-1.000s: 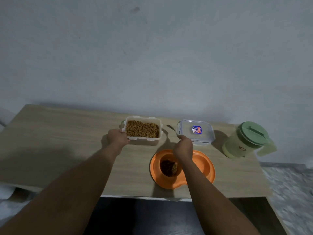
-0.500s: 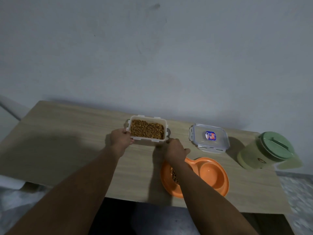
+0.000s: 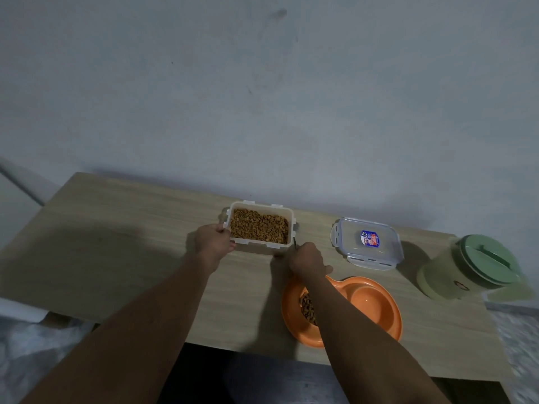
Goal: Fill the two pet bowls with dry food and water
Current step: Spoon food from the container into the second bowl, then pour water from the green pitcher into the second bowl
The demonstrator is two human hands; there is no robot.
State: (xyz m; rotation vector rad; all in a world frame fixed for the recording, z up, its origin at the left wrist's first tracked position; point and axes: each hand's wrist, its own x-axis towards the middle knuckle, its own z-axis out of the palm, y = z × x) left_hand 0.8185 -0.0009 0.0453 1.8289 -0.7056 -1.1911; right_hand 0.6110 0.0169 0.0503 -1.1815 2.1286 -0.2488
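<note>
Food container point(image 3: 260, 230) sits open at the back of the surface point(image 3: 116, 258), filled with dry food. Left hand point(image 3: 214, 242) is clamped on its left end, steadying it. Right hand point(image 3: 307, 258) rests curled at the container's near right corner; whether it grips the wall cannot be told. Lid point(image 3: 368, 242) lies flat just to the right, clear of the working area. Orange double bowl point(image 3: 376, 304) sits at the near edge: left well holds some food, right well appears dry. Green jug point(image 3: 472, 265), lid on, stands well to the right, presumably reserved for the water step.
</note>
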